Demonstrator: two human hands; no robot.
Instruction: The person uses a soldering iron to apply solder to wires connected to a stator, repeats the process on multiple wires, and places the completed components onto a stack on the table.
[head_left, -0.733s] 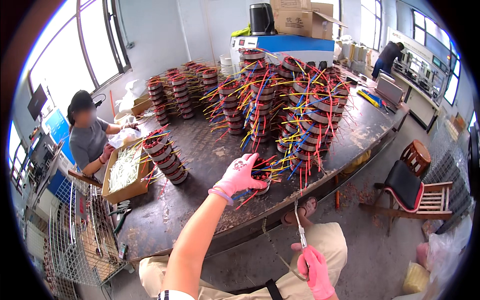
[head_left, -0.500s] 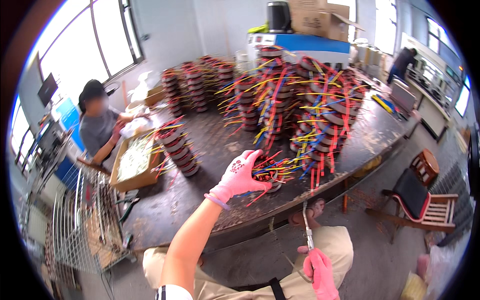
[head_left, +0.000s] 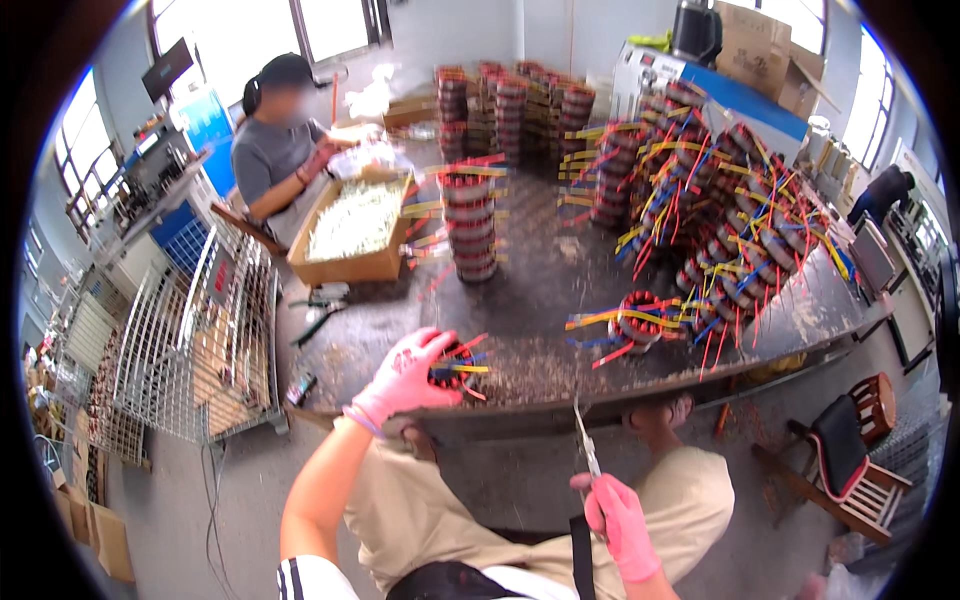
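Worktop [head_left: 540, 300] is crowded toward its right edge by leaning stacks of wound rings [head_left: 745, 270] with red, yellow and blue wires. A cardboard box [head_left: 350, 270] of white pieces is set at the left edge, an upright stack [head_left: 470, 235] just beside it. By the curled fingers of the left hand [head_left: 405, 375], a wound ring [head_left: 452, 370] is grasped at the front edge. In the right hand's [head_left: 620, 515] clenched fingers a metal tool [head_left: 588, 447] is held, its tip pointed toward that edge

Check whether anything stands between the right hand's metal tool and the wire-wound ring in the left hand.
Nothing visible stands between the metal tool in the right hand and the wire-wound ring in the left hand; another ring sits farther right on the table.
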